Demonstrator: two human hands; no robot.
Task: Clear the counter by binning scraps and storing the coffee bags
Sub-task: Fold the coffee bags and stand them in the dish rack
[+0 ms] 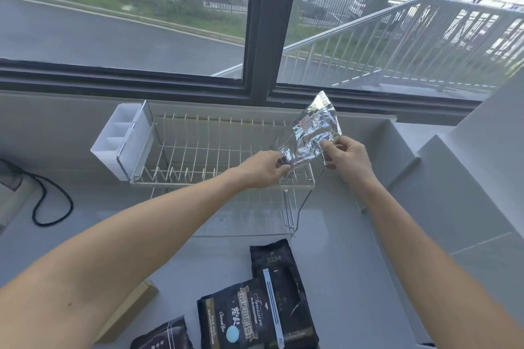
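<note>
A crinkled silver foil bag [313,130] is held up over the right end of the wire dish rack [198,150]. My left hand [262,168] pinches its lower left corner. My right hand [347,154] grips its lower right edge. Three black coffee bags lie flat on the grey counter near me: a tall one with a white clip [279,289], a middle one with a blue dot [231,317], and a third [163,334] cut off at the bottom edge.
A white cutlery holder [119,136] hangs on the rack's left end. A black cable [51,201] loops on the counter at left. A wooden block [130,309] lies under my left forearm. A raised ledge [453,178] steps up at right. The window runs behind.
</note>
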